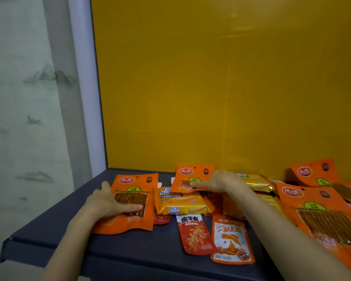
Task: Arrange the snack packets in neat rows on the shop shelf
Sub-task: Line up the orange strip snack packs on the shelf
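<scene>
The left hand [109, 201] lies flat, fingers straight, on an orange packet [130, 222] at the left end of the dark shelf [130, 246] — the right hand [221, 182] pinches a second orange packet [190, 173], tilted above the cheese wafer packs [182, 201].

Dark shelf [55, 230] carries scattered orange, yellow and red snack packets [182, 201].
</scene>
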Action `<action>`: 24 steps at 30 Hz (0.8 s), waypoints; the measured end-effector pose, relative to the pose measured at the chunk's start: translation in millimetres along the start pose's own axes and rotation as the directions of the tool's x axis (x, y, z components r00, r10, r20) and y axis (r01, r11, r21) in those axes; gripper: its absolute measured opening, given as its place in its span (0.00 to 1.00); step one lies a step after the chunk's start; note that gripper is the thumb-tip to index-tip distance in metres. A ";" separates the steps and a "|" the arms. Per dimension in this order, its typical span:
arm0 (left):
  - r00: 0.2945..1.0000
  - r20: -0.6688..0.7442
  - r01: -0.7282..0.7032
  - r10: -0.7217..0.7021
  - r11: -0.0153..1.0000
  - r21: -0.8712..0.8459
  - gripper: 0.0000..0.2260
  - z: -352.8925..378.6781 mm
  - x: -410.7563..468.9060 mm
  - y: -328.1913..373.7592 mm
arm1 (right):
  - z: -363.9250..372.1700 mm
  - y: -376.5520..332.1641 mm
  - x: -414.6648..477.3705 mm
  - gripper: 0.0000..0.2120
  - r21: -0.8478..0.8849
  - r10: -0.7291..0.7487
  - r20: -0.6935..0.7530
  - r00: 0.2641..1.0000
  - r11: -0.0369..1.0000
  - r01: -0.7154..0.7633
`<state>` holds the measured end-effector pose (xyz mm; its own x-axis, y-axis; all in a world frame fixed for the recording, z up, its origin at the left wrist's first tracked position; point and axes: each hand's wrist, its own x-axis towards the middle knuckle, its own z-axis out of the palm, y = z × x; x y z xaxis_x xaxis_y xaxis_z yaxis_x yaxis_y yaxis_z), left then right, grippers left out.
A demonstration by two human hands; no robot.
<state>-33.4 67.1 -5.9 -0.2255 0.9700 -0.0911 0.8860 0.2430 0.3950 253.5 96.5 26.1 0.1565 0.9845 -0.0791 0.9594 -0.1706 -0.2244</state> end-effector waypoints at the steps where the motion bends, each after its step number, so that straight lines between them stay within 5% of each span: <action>1: 1.000 0.011 0.001 0.000 1.000 -0.027 0.54 -2.2 1.8 -1.9 | 0.9 -1.2 2.1 0.48 0.004 0.008 0.006 1.000 1.000 -0.008; 6: 0.998 0.062 -0.013 0.033 0.951 -0.308 0.43 -10.2 11.9 -16.8 | -1.1 0.4 13.6 0.39 0.227 -0.018 0.058 0.998 0.974 0.005; 10: 0.992 0.109 0.012 0.067 0.799 -0.601 0.41 -8.7 19.1 -26.9 | -2.8 0.3 18.2 0.22 0.389 0.009 0.080 0.997 0.920 -0.039; 14: 0.987 0.126 0.033 0.102 0.636 -0.771 0.31 -9.4 20.3 -31.4 | -3.8 0.7 19.5 0.40 0.501 0.100 0.081 0.992 0.856 -0.128; 16: 0.983 0.124 0.026 0.134 0.569 -0.822 0.26 -10.2 20.8 -33.6 | -4.5 -1.0 16.9 0.40 0.516 0.103 0.087 0.991 0.846 -0.133; 19: 0.982 0.069 -0.017 0.175 0.447 -0.894 0.21 -13.4 20.3 -36.7 | -9.2 -2.3 11.0 0.27 0.593 0.065 0.074 0.995 0.800 -0.096; 24: 0.964 -0.079 -0.157 0.255 0.302 -0.940 0.10 -27.2 14.9 -33.3 | -27.7 9.4 -19.0 0.08 0.814 0.110 -0.156 0.982 0.578 0.065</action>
<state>-77.3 73.2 4.5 -0.0234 0.9961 0.0855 -0.0776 -0.0871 0.9932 266.0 77.3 52.3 0.2960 0.9539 0.0496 0.3737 -0.0679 -0.9251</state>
